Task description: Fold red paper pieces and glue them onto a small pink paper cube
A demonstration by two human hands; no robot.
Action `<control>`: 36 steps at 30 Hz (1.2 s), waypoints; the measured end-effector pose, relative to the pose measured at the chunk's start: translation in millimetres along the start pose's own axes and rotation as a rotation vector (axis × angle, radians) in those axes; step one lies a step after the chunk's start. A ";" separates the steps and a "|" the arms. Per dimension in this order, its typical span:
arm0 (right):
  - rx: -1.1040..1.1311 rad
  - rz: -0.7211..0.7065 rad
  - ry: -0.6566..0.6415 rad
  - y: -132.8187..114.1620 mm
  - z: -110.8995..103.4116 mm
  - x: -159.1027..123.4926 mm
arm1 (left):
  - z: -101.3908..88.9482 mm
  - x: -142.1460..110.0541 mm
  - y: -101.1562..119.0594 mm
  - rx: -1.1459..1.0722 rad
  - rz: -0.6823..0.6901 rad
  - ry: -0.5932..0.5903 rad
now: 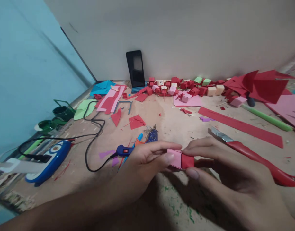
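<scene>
Between my hands, low in the middle of the head view, is a small folded paper piece: a pink paper box (175, 159) joined to a red paper box (187, 161) on its right. My left hand (151, 157) pinches the pink part, its thumb on the near face and its fingers behind. Around the red part close the thumb and fingers of my right hand (219, 166). Just beyond my left hand lie a blue glue gun or similar corded tool (125, 150) with a red switch, and a dark blue glittery object (152, 134).
Many small paper cubes (173, 89) line the back wall, where a phone (136, 69) leans upright. A red-handled cutter (255, 157) and red strip (241, 126) lie right. A blue-and-white power strip (49, 162) and black cable (86, 154) are at left.
</scene>
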State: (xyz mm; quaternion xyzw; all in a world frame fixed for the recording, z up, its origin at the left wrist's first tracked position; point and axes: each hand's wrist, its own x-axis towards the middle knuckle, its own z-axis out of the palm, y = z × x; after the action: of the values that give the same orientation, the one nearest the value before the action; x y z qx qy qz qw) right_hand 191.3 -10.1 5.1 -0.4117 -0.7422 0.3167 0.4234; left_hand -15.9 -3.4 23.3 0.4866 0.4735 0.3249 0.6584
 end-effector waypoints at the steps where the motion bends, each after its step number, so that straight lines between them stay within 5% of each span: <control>1: 0.001 -0.016 0.012 0.7 0.4 0.1 | -0.4 0.1 -0.4 -0.014 -0.012 -0.002; 20: -0.180 -0.144 -0.020 7.2 -1.8 -6.6 | 1.5 0.7 -3.1 -0.102 -0.023 0.015; 27: -0.023 -0.042 0.075 5.9 2.8 -1.8 | 3.2 -4.6 2.7 -0.015 -0.025 0.027; 36: 0.074 -0.004 0.027 3.1 3.1 4.6 | 1.1 -5.3 -0.4 0.042 0.055 0.032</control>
State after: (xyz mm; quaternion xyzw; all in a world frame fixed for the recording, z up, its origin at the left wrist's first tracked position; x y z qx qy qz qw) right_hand 188.3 -5.0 2.9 -0.3987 -0.7251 0.3374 0.4489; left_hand -16.6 -8.6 24.6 0.5080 0.4770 0.3407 0.6312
